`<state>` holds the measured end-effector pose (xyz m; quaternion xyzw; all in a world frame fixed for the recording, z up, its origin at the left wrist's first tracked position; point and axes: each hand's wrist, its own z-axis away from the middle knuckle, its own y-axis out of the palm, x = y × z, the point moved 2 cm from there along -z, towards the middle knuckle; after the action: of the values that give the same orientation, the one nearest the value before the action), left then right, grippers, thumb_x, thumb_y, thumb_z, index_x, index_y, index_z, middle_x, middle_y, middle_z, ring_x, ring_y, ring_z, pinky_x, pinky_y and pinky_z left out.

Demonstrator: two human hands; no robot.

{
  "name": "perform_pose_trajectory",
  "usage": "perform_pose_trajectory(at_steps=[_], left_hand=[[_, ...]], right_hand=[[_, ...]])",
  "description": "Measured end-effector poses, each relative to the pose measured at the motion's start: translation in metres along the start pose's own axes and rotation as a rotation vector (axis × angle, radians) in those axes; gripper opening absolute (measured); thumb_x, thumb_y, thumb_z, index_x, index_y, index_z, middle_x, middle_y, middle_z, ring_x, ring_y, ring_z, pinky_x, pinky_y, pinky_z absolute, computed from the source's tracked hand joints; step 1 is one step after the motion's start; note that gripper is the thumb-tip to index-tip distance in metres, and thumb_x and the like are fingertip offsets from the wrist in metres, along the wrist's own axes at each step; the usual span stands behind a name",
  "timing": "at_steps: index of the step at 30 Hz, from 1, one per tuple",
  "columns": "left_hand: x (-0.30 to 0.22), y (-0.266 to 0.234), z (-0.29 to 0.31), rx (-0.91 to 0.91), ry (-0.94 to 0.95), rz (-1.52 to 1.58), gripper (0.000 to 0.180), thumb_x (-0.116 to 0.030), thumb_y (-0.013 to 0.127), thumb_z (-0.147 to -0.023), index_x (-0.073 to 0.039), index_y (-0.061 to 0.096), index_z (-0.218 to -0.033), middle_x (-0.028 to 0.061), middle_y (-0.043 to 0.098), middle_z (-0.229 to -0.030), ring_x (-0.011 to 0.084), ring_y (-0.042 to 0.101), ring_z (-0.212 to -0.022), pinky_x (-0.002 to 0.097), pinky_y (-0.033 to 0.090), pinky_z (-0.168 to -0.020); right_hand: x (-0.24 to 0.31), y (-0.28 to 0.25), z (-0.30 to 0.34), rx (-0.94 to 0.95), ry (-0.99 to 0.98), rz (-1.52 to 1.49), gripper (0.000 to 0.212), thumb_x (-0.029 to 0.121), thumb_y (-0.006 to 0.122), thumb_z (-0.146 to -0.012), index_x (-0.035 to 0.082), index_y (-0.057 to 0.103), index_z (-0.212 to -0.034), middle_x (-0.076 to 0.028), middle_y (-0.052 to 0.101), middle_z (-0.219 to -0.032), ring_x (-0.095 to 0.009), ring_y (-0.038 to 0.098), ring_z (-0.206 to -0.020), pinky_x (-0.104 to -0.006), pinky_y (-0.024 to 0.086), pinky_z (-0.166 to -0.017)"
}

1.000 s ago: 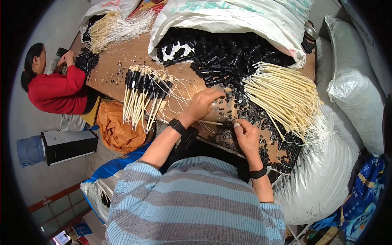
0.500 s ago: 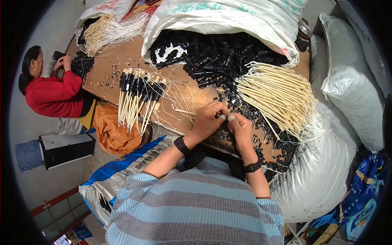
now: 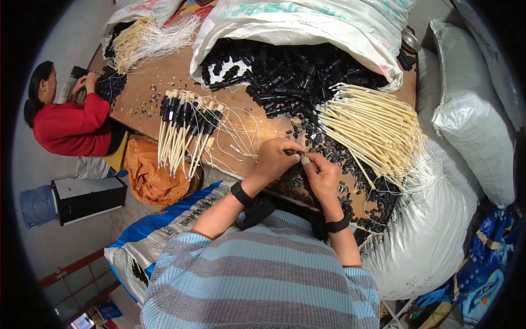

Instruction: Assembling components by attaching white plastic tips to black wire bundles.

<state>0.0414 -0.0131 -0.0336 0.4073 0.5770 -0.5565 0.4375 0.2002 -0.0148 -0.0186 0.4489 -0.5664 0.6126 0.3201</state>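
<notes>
My left hand (image 3: 275, 160) and my right hand (image 3: 323, 178) meet over the near edge of the table, thumbs and forefingers pinched close together. Between the fingertips is a small dark piece (image 3: 302, 154), mostly covered by them. A thin cream stick with a white tip (image 3: 244, 152) sticks out on the left of my left hand, its other end hidden by the hand. Small black clips (image 3: 329, 147) lie scattered around and under my hands. Right of them rests a big bundle of cream sticks (image 3: 372, 131) with white cords. To the left lies a bunch of sticks with black holders (image 3: 189, 123).
An open white sack (image 3: 307, 24) spills black plastic holders (image 3: 285, 82) onto the brown table (image 3: 148, 93). Full white sacks (image 3: 471, 109) crowd the right side. At the far left sits a person in red (image 3: 74, 126), near an orange bag (image 3: 153, 172).
My left hand has shifted slightly left and turned a little. The cream stick beside it tilts more and shows less of its length. My right hand has moved slightly left, its fingers still pinched.
</notes>
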Motion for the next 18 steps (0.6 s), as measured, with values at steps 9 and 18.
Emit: perform_pose_trajectory(at_steps=[9,18], left_hand=[[-0.045,-0.021,-0.005,0.06,0.332,-0.286,0.035,0.002,0.066,-0.065,-0.006,0.071,-0.098,0.0086,0.068,-0.086,0.0244,0.065,-0.076,0.0295,0.053,-0.07],[-0.023,-0.021,-0.002,0.204,0.401,-0.289,0.029,-0.005,0.065,-0.064,-0.01,0.068,-0.093,0.0106,0.066,-0.081,0.031,0.064,-0.072,0.0408,0.05,-0.062]], right_hand=[[-0.001,-0.01,0.003,0.123,0.336,-1.064,0.022,0.008,0.064,-0.089,-0.002,0.065,-0.109,0.002,0.063,-0.082,-0.002,0.045,-0.055,-0.0176,0.032,-0.048],[0.035,-0.035,0.006,0.134,-0.296,0.331,0.027,0.011,0.061,-0.084,0.014,0.072,-0.108,-0.01,0.072,-0.085,-0.022,0.066,-0.061,-0.031,0.05,-0.055]])
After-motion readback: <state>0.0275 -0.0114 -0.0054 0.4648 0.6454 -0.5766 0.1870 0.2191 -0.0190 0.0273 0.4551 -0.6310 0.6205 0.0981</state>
